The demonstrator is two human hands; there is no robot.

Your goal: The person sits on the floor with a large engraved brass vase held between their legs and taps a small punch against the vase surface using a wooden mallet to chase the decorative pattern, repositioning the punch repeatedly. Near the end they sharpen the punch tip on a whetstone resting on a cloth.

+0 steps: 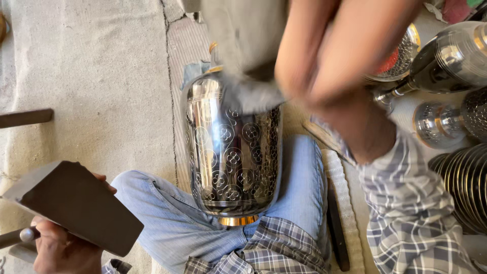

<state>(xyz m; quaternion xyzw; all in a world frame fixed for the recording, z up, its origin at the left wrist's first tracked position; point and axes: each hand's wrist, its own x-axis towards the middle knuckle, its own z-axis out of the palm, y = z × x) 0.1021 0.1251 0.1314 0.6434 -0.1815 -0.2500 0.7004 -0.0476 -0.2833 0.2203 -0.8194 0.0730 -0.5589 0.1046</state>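
Observation:
A shiny metal vase point(233, 157), engraved with circles and flowers and ringed with a gold band at its foot, lies on my lap between my jean-clad knees. My right hand point(329, 56) is blurred above the vase's far end and grips a grey cloth point(248, 56) that presses on the vase. My left hand point(63, 248) is at the lower left, away from the vase. It holds a dark flat wedge-shaped block point(76, 205), and a thin rod with a metal tip point(23, 235) pokes out beside it.
Several more engraved metal vessels point(451, 58) lie at the right, with a stack of ridged metal plates point(466, 182) below them. A dark flat bar point(337, 228) rests by my right leg. Another dark bar point(25, 117) lies on the beige mat at left.

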